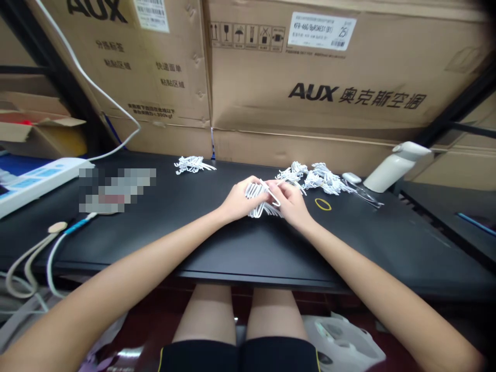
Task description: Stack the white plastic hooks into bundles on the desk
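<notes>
My left hand [239,201] is closed around a bunch of white bent-wire hooks [254,191], whose curved ends stick out above and below the fingers. At the bunch's right side, my right hand [293,205] pinches a single white hook [275,198]. The two hands meet just above the black tabletop [232,245], and their fingers partly hide the hooks. Behind the right hand lie a pile of white hooks [327,179] and another cluster [293,172]. A smaller group of white hooks [192,165] rests farther left. A yellow rubber band [323,204] lies right of my right hand.
Large cardboard boxes [248,93] stand along the back edge. At right are a white bottle [397,166], a small white case [351,177] and glasses [368,197]. On the left sit a white power strip [42,178], a cable [52,258] and an open carton [39,126].
</notes>
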`<act>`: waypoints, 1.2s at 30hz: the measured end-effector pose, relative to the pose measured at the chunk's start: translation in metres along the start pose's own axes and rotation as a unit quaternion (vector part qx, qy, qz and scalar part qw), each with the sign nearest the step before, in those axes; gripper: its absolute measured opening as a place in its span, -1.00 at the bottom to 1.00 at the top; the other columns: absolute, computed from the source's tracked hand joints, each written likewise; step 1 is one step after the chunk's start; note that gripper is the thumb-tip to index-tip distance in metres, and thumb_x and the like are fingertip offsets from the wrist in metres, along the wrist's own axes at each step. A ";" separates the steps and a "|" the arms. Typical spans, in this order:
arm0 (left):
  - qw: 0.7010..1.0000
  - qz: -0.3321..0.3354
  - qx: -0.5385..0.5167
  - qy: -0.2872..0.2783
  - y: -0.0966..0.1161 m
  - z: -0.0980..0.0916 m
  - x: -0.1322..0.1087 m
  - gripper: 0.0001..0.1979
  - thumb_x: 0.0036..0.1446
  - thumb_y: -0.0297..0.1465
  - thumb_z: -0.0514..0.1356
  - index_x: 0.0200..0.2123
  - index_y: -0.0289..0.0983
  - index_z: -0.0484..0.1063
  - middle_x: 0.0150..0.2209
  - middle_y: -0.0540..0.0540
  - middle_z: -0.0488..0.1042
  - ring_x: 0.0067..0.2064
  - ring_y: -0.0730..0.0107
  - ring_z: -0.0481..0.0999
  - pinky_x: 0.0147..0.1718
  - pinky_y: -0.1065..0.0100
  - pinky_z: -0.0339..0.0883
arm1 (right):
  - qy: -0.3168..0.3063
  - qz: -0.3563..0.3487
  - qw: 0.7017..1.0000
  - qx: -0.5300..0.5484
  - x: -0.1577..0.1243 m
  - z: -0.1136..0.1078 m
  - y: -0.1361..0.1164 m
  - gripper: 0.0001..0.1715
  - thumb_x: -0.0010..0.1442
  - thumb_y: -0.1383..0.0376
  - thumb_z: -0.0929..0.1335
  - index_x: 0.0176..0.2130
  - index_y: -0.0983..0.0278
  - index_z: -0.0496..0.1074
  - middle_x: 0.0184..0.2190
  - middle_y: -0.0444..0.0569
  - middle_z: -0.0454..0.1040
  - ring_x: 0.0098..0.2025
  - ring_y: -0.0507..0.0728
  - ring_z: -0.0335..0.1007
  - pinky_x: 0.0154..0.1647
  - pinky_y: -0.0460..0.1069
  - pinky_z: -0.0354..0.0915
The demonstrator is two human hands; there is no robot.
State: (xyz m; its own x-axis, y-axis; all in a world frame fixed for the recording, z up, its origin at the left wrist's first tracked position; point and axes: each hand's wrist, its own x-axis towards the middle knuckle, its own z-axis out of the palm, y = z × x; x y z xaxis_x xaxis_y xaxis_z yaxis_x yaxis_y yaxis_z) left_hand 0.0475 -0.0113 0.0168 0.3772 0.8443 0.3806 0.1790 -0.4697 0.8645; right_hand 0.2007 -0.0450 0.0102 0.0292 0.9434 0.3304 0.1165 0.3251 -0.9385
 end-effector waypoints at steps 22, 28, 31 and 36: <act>0.962 -0.141 -0.228 0.048 -0.001 0.002 0.007 -0.80 -0.06 -0.33 0.28 -0.38 -0.28 0.35 -0.48 0.00 0.44 -0.52 0.41 0.49 -0.59 0.40 0.41 | 0.013 -0.025 1.000 0.011 0.001 0.000 0.001 -0.59 0.13 0.03 0.35 -0.20 0.29 0.49 -0.47 -0.05 0.50 -0.47 0.08 0.42 -0.53 -0.05 0.37; 0.947 -0.167 -0.266 0.065 0.000 0.001 0.009 -0.80 -0.03 -0.34 0.27 -0.36 -0.32 0.38 -0.42 -0.03 0.48 -0.49 0.48 0.47 -0.53 0.42 0.44 | 0.011 -0.021 0.999 -0.044 0.004 0.000 0.004 -0.61 0.08 0.03 0.38 -0.35 0.33 0.47 -0.50 -0.09 0.47 -0.61 -0.04 0.26 -0.62 -0.12 0.24; 0.947 -0.167 -0.268 0.065 -0.001 0.001 0.009 -0.80 -0.03 -0.33 0.28 -0.36 -0.32 0.38 -0.44 -0.02 0.47 -0.49 0.49 0.46 -0.52 0.42 0.44 | 0.000 -0.002 0.999 -0.038 0.004 0.000 0.004 -0.58 0.08 0.00 0.37 -0.32 0.32 0.45 -0.58 -0.13 0.43 -0.62 -0.04 0.25 -0.64 -0.13 0.24; 0.949 -0.156 -0.265 0.072 -0.003 0.002 0.009 -0.79 -0.03 -0.33 0.29 -0.36 -0.33 0.38 -0.45 -0.02 0.47 -0.48 0.47 0.48 -0.51 0.41 0.44 | -0.009 0.027 1.000 0.003 0.003 0.001 0.000 -0.56 0.04 -0.02 0.39 -0.38 0.33 0.46 -0.61 -0.13 0.40 -0.65 -0.02 0.27 -0.71 -0.11 0.27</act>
State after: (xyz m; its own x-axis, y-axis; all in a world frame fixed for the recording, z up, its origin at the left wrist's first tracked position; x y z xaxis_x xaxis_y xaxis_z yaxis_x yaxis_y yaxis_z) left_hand 0.0522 -0.0024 0.0167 0.2458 0.9654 0.0877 -0.2362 -0.0281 0.9713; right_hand 0.1997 -0.0422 0.0113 0.0171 0.9606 0.2773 0.1095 0.2739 -0.9555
